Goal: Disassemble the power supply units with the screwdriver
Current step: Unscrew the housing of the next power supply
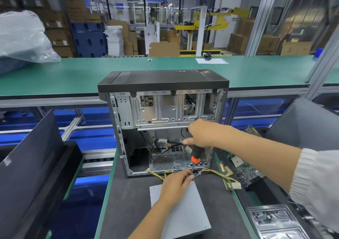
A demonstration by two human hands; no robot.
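Observation:
A grey metal power supply unit [187, 213] lies flat on the dark mat in front of me, its yellow and black cables [216, 172] trailing toward the open computer case [163, 121] behind it. My right hand [201, 134] grips the black and orange handle of a screwdriver [196, 155], held upright with the tip pointing down at the unit's far edge. My left hand [176, 185] rests on the unit's top, and its fingertips pinch the screwdriver's shaft near the tip. The tip itself is hidden behind my fingers.
Circuit boards [244, 169] and a white connector lie right of the case. A clear plastic tray [275, 220] sits at the lower right. Dark case panels [33, 165] lean at the left and right. A green bench [73, 75] runs behind, with a plastic bag [23, 36] at its left.

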